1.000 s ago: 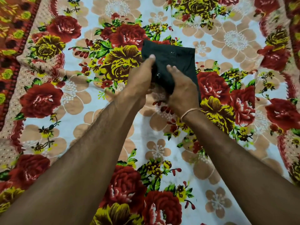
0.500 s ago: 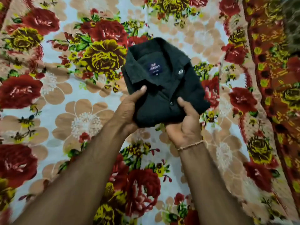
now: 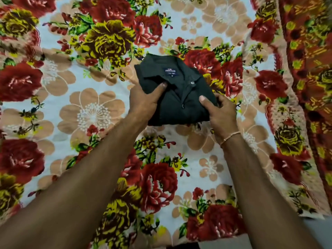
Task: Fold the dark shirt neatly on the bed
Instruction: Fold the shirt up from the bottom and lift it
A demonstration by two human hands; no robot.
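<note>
A: Status. We have the shirt (image 3: 181,97) folded to a compact block, collar up, neck label readable, placket and two buttons facing us. It sits over the middle of the bed (image 3: 93,112), on the floral sheet. Can't tell if it's resting on the sheet or held just above it.

B: Grip?

A: Left hand (image 3: 143,103) holds the left edge of the block, thumb on top near the collar, the other fingers out of sight under the cloth. Right hand (image 3: 221,114) holds the lower right corner, thumb on top, fingers curled round the side. Both are closed on the shirt, nothing slack.

B: So which step are we in?

A: We judge it's the last one: folds done, we're placing or squaring the block. No sleeve or tail sticks out from what we see. The underside is hidden, so we can't vouch for it.

B: Next move?

A: We set it flat, then let go evenly with both hands so the top layer doesn't drag. Maybe a light press on the front to seat the folds. The collar's right wing looks a bit lifted; we'd flatten that.

B: Risk?

A: Pulling the fingers out from under could undo the bottom fold. We slide them out sideways, slow.
</note>
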